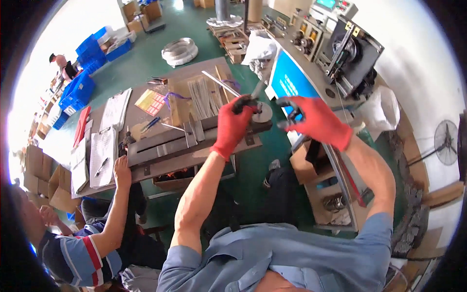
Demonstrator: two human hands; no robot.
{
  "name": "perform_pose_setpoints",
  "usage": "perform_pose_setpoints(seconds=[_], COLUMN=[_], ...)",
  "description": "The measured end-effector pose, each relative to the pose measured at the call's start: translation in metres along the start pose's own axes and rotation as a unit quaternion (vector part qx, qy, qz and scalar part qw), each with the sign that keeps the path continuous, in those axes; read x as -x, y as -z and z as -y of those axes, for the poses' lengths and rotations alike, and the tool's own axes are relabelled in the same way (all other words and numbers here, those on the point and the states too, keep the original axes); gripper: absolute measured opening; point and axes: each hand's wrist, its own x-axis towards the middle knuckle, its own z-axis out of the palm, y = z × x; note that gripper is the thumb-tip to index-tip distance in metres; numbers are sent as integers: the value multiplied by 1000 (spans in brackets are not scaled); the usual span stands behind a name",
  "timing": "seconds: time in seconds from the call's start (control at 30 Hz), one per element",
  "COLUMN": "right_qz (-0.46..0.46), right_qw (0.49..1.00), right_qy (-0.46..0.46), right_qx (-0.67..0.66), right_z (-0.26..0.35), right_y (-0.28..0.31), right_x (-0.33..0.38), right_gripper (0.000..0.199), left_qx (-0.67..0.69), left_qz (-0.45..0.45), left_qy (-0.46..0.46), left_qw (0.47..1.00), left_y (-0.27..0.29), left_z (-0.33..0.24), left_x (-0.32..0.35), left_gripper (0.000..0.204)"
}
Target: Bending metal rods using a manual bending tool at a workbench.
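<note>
Both my hands wear red gloves with black fingers. My left hand [234, 122] is closed at the right end of the workbench, its fingertips pinched at the end of a thin pale rod [219, 82] that slants away to the far left. Just beyond these fingers a short grey bar [258, 90] sticks up; what it joins is hidden. Beside them sits a round grey disc [263, 113]. My right hand [318, 120] hovers to the right of the disc, fingers curved and apart, with nothing visible in it. Several similar thin rods [204, 99] lie on the bench.
A long dark metal rail [163, 150] with upright plates [195, 130] runs along the bench. At left, a seated person's hand [122, 171] rests by paper sheets [103, 153]. A machine [352, 51] on a side table stands at right, above an open cardboard box [311, 163].
</note>
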Motion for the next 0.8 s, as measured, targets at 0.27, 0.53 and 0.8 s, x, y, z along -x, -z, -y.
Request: perform_pose_setpoints(seconds=[0.27, 0.53, 0.8], right_qz=[-47, -104, -155], right_qw=[795, 802, 840], right_qy=[0, 130, 250], right_qx=[-605, -573, -456], right_z=[-9, 110, 117], right_y=[-21, 45, 71], right_x=[-103, -138, -162], right_gripper=[30, 23, 12], left_qx=[69, -102, -4], left_qz=[-3, 38, 54], left_qy=[57, -19, -20], left_qw=[996, 994, 998], left_y=[29, 71, 38], left_z=[9, -6, 0], left_x=[15, 3, -33], left_gripper=[23, 22, 21])
